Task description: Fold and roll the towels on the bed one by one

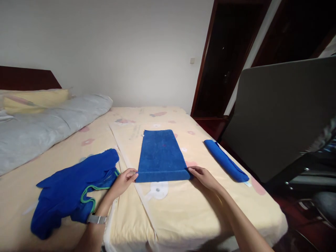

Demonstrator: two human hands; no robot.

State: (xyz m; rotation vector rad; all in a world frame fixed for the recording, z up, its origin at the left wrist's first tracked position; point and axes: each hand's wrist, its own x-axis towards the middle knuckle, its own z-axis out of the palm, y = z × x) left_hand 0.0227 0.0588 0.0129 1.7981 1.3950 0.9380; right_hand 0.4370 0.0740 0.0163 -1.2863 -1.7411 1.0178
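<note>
A blue towel (161,150) lies flat on the bed, its near edge turned over into a narrow band. At the left end of that band, my left hand (126,180) pinches the cloth between thumb and fingers. My right hand (203,176) grips the opposite end of the same band. To the right lies a rolled or folded blue towel (225,161) with a white tag at its near end. Left of my left wrist is a crumpled blue garment (76,189) with green trim.
The bed (183,217) has a yellow printed sheet. A grey rolled quilt (52,122) and a yellow pillow (39,99) lie at the left, by a dark headboard (26,77). A large dark panel (278,115) stands beyond the bed's right edge, near a dark door (231,63).
</note>
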